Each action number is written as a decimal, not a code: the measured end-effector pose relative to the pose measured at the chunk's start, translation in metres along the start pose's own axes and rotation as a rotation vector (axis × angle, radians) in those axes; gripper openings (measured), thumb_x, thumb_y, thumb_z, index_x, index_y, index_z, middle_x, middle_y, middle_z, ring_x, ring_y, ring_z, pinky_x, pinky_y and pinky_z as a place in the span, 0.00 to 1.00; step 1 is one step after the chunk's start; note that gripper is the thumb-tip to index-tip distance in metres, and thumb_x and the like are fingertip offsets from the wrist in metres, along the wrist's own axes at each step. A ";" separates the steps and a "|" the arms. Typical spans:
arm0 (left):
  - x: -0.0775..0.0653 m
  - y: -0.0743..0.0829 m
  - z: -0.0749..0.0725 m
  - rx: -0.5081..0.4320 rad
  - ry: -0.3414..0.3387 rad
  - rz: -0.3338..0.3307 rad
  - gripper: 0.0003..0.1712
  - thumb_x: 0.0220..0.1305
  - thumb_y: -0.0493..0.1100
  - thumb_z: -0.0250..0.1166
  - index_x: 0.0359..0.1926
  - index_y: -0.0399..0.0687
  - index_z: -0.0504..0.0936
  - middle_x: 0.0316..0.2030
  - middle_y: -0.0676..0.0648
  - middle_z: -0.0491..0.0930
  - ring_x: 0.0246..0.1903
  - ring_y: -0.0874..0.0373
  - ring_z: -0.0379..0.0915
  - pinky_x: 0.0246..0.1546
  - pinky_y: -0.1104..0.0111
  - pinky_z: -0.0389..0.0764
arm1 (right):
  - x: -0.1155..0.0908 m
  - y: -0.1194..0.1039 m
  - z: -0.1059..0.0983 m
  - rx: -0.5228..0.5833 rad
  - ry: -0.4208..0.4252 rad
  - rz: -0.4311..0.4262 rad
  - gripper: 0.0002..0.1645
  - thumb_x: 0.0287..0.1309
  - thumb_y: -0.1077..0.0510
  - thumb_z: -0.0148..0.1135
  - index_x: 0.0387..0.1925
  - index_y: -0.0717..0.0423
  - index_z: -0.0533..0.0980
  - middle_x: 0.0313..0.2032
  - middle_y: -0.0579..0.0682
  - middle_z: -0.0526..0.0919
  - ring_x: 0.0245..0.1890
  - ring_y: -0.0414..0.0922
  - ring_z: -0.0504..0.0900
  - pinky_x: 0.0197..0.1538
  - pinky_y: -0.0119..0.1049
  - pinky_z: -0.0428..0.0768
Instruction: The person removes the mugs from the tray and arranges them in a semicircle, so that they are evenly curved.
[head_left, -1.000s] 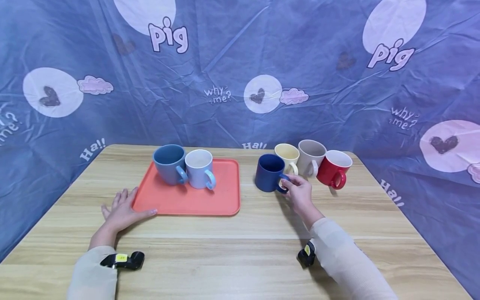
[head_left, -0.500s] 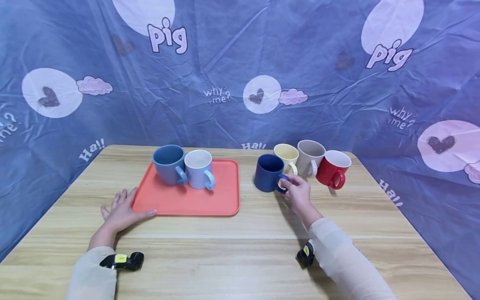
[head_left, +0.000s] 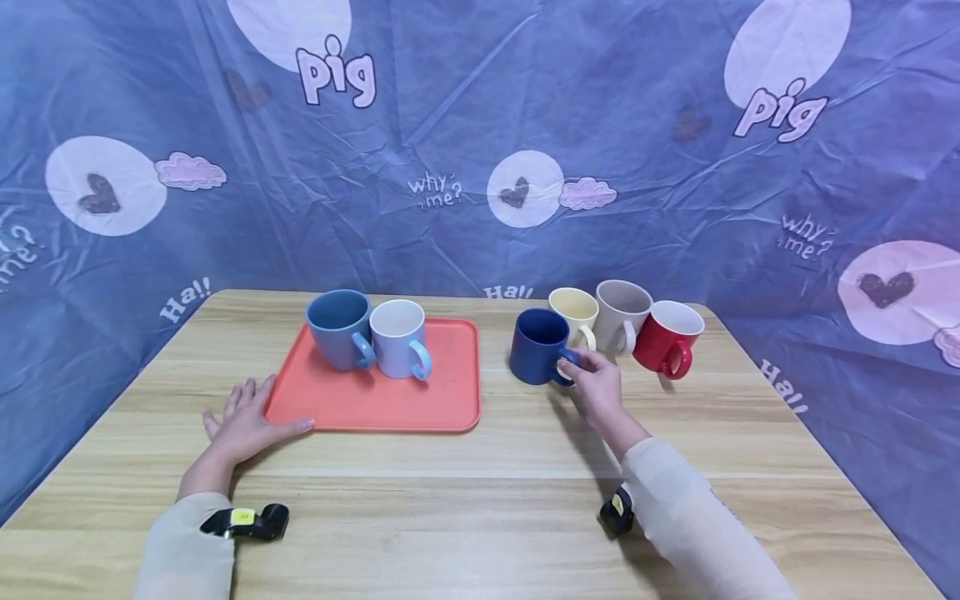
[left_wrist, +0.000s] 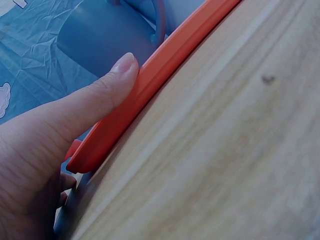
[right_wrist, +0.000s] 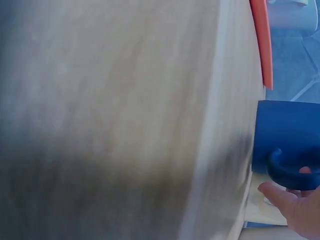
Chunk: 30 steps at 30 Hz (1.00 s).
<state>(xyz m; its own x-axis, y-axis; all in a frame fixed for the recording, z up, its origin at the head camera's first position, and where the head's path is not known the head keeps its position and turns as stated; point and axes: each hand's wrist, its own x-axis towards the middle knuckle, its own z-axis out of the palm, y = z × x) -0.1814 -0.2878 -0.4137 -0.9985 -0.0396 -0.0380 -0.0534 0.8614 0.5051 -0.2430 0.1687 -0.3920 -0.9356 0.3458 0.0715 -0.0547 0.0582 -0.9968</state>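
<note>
Behind the navy mug (head_left: 537, 350), cream mug (head_left: 576, 313) partly hidden.

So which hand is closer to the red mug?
Right. The right hand is just left of the red mug; the left hand is far left, touching the tray.

On the blue backdrop cloth (head_left: 652, 50), "pig" (head_left: 336, 71) is printed twice near the top, "why me?" (head_left: 435, 192) at centre, right and, partly cut off, left, and "Ha!!" (head_left: 185, 300) three times lower down. The yellow labels (head_left: 242, 517) on the black wrist devices (head_left: 275, 520) cannot be read.
</note>
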 end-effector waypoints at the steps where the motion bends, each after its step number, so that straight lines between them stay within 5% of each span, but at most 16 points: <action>1: 0.000 0.000 0.000 0.001 0.002 -0.001 0.64 0.38 0.71 0.59 0.64 0.34 0.41 0.59 0.23 0.36 0.58 0.32 0.23 0.42 0.37 0.19 | -0.002 -0.004 0.000 -0.035 -0.006 0.005 0.15 0.42 0.68 0.63 0.37 0.65 0.76 0.27 0.45 0.77 0.26 0.33 0.71 0.26 0.21 0.70; 8: 0.000 -0.001 0.001 0.000 0.004 -0.005 0.64 0.38 0.71 0.59 0.64 0.34 0.41 0.59 0.23 0.36 0.58 0.32 0.23 0.42 0.37 0.18 | -0.005 -0.025 -0.004 -0.181 -0.062 0.007 0.22 0.46 0.65 0.61 0.46 0.68 0.71 0.32 0.53 0.76 0.28 0.35 0.71 0.29 0.25 0.70; 16: 0.001 -0.001 0.000 0.004 0.001 -0.004 0.64 0.38 0.71 0.59 0.64 0.34 0.41 0.59 0.23 0.36 0.58 0.31 0.23 0.42 0.37 0.19 | 0.004 -0.038 -0.006 -0.151 -0.129 -0.105 0.24 0.44 0.63 0.63 0.46 0.68 0.71 0.38 0.61 0.76 0.39 0.46 0.74 0.42 0.35 0.72; 30: 0.001 -0.001 0.000 -0.006 -0.004 -0.001 0.64 0.39 0.71 0.59 0.64 0.35 0.41 0.59 0.23 0.35 0.58 0.32 0.22 0.42 0.37 0.18 | 0.001 -0.074 0.023 -0.163 -0.150 -0.046 0.25 0.48 0.62 0.60 0.50 0.64 0.69 0.43 0.61 0.74 0.42 0.48 0.73 0.43 0.33 0.71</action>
<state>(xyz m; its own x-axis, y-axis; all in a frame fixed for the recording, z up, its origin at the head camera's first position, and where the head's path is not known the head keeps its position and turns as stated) -0.1820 -0.2888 -0.4142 -0.9984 -0.0384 -0.0423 -0.0547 0.8584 0.5101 -0.2475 0.1432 -0.3189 -0.9755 0.1967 0.0984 -0.0526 0.2259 -0.9727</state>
